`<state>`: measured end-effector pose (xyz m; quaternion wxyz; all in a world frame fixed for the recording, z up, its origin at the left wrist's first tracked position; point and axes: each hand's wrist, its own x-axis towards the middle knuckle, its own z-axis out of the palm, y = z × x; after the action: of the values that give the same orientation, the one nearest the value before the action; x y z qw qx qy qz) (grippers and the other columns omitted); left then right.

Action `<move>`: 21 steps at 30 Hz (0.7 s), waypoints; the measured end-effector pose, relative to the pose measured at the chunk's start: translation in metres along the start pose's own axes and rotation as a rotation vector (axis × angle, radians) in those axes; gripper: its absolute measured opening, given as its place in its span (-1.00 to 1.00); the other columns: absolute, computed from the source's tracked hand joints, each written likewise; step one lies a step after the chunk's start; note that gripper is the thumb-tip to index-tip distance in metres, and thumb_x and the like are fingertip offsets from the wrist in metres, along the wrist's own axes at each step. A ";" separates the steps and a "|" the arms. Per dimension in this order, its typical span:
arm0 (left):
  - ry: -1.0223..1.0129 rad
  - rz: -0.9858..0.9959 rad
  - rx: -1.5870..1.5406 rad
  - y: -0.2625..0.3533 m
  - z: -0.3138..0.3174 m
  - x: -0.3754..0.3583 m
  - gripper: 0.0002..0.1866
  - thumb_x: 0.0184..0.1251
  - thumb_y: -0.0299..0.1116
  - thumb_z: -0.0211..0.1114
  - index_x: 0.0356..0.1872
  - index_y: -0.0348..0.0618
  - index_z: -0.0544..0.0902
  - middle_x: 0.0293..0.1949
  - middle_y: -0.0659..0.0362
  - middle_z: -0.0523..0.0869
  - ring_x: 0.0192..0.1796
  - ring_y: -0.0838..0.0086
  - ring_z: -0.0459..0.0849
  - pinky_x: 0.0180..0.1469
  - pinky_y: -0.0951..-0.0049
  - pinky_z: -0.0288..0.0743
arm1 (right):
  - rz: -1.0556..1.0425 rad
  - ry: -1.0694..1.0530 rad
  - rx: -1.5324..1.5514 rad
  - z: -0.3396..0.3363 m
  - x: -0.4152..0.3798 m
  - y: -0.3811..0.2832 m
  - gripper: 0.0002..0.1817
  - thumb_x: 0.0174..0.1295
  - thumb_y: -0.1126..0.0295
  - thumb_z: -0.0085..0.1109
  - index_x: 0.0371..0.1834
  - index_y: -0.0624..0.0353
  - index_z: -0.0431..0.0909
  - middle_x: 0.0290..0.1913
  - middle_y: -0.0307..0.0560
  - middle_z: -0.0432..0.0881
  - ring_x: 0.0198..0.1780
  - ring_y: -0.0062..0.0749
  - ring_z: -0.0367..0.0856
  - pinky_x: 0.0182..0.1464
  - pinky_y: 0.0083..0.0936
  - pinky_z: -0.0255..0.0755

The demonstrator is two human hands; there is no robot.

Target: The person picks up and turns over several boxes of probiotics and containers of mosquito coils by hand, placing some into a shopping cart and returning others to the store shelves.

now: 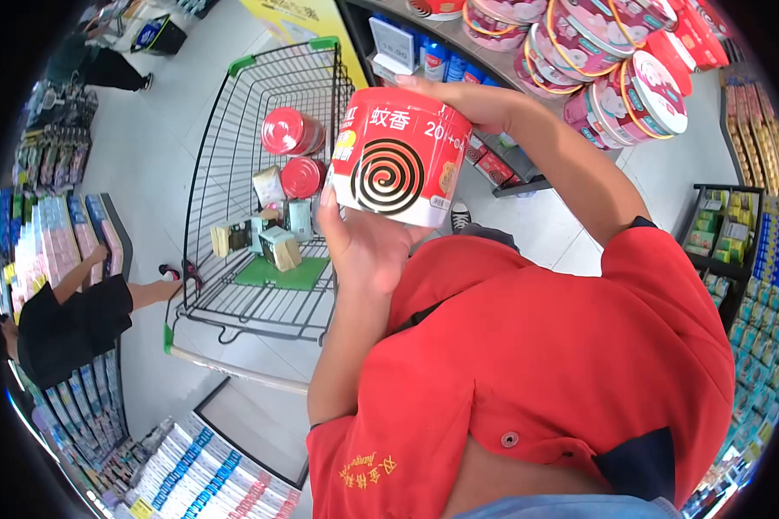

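Note:
Both my hands hold a red and white tub of mosquito coils [394, 164], its label showing a black spiral, in front of my chest. My left hand [368, 246] supports it from below, thumb on the near left side. Across the upper right of the tub lies my right hand [467, 102], its fingers partly hidden behind the top. Just left of the tub is a wire shopping cart [201, 186] with green corners. Inside it are a red-lidded tub [290, 131], a second red tub [303, 177] and several small packets [279, 248].
Pink and white buckets [580, 39] crowd a shelf at the upper right, with blue cans [435, 62] beneath. A person in black [74, 320] stands at the left shelves; another person [95, 65] is farther back. Stacked boxes [203, 471] lie at lower left.

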<state>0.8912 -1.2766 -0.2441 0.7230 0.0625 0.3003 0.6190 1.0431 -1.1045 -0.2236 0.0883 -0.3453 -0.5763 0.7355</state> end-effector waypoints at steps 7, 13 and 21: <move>-0.071 -0.002 -0.056 -0.028 0.028 0.025 -0.18 0.23 0.30 0.17 0.40 0.01 0.33 0.34 0.12 0.45 0.34 0.16 0.47 0.27 -0.18 0.40 | -0.147 0.112 0.068 -0.049 -0.047 0.031 -0.26 0.45 -0.21 -0.12 0.45 0.16 0.31 0.28 -0.10 0.54 0.22 -0.54 0.55 0.26 -0.50 0.42; -0.087 0.102 -0.049 -0.039 0.010 0.027 -0.13 0.24 0.31 0.11 0.46 -0.02 0.27 0.43 0.05 0.37 0.42 0.10 0.37 0.45 -0.07 0.28 | -0.601 0.213 -0.530 -0.047 -0.113 0.025 0.24 -0.16 -0.17 0.55 0.57 0.13 0.10 0.60 0.13 -0.02 0.56 -0.03 0.08 0.48 -0.17 0.11; -0.648 0.134 0.309 -0.033 0.101 0.069 -0.08 0.18 0.06 0.32 0.46 -0.28 0.20 0.36 -0.09 0.44 0.33 0.07 0.51 0.36 -0.04 0.44 | -1.129 0.547 -0.679 -0.070 -0.218 -0.011 0.21 -0.37 0.01 0.63 0.47 0.26 0.28 0.52 0.16 0.16 0.49 0.04 0.23 0.44 -0.10 0.16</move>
<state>0.9749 -1.1912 -0.2015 0.7205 0.3833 0.1409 0.5604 1.2459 -1.1610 -0.1322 0.4847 -0.1749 -0.8215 0.2444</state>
